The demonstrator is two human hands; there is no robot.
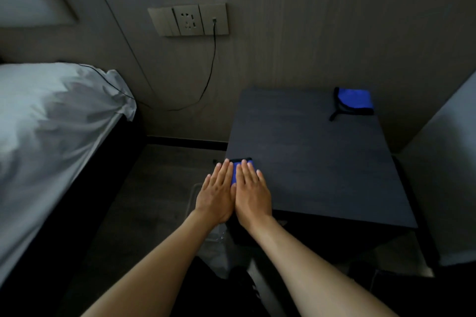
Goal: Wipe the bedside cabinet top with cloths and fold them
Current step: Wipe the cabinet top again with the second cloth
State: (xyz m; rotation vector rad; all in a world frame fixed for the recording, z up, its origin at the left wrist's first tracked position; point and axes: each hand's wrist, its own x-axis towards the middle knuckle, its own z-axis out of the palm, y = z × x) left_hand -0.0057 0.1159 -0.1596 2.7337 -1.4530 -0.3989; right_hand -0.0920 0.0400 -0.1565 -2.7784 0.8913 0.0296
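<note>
The dark bedside cabinet top (316,162) fills the right middle of the view. A blue cloth (235,174) with a dark edge lies at its near left corner. My left hand (217,195) and my right hand (251,194) press flat on it side by side, fingers straight, so only a strip of blue shows between and beyond them. A second blue cloth (354,101), folded, with a dark border and a loop, lies at the far right corner of the cabinet.
A bed with white linen (51,136) stands to the left, a narrow floor gap between it and the cabinet. A wall socket panel (188,19) has a black cable (210,72) hanging down to the bed. Another white surface (448,175) borders the right.
</note>
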